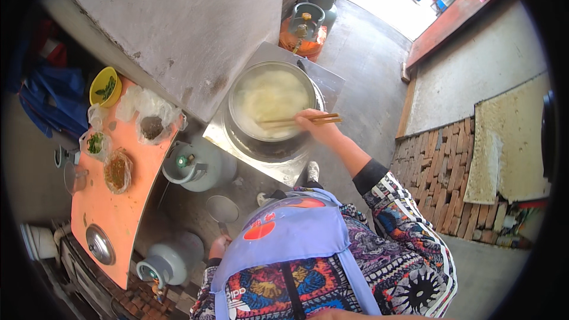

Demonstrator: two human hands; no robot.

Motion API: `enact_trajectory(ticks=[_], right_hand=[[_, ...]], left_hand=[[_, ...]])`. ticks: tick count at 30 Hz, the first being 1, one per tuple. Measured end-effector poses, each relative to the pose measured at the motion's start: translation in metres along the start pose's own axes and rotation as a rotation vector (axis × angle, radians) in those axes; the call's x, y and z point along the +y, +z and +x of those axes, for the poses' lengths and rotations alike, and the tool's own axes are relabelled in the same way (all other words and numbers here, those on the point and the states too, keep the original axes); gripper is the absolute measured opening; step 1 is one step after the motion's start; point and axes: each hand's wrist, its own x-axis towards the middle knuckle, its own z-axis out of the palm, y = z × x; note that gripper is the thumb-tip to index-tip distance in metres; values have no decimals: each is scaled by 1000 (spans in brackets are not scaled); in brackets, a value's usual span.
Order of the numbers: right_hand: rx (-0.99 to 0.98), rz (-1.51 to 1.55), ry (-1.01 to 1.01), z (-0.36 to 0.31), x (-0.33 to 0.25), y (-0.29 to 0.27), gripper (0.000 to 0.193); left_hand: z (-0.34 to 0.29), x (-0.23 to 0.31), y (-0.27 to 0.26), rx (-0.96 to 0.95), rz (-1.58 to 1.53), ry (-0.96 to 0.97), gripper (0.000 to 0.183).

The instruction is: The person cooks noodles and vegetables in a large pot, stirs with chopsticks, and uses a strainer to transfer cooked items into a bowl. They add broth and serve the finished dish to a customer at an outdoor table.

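Fingers of the right hand (311, 121) closed round brown chopsticks (329, 119), their tips inside a wide pot (231, 106) on the stove (242, 153), depth hard to judge through steam (278, 83). Left hand (220, 245), lower down, grips a round skimmer (223, 208) by its handle. Slow sweeps through the pale contents (267, 99), wrist clear of the rim, should loosen without splashing.

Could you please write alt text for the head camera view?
The person's right hand holds brown wooden chopsticks in a round metal pot of steaming, yellowish contents, while the left hand grips a round, grey mesh strainer. To the left stands an orange-topped table bearing clear plastic food bags.
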Motion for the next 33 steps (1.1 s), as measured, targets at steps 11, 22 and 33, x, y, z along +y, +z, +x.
enact_trajectory(ticks=[11,22,33], right_hand=[[-89,-350,-414,51,-56,-123,7],[1,-174,-374,87,7,-106,12],[-186,318,29,68,21,-87,20]], left_hand=[[-51,7,180,286,-458,-10,15],[-79,-33,241,354,-440,-48,8],[-42,-98,195,306,-980,-529,28]])
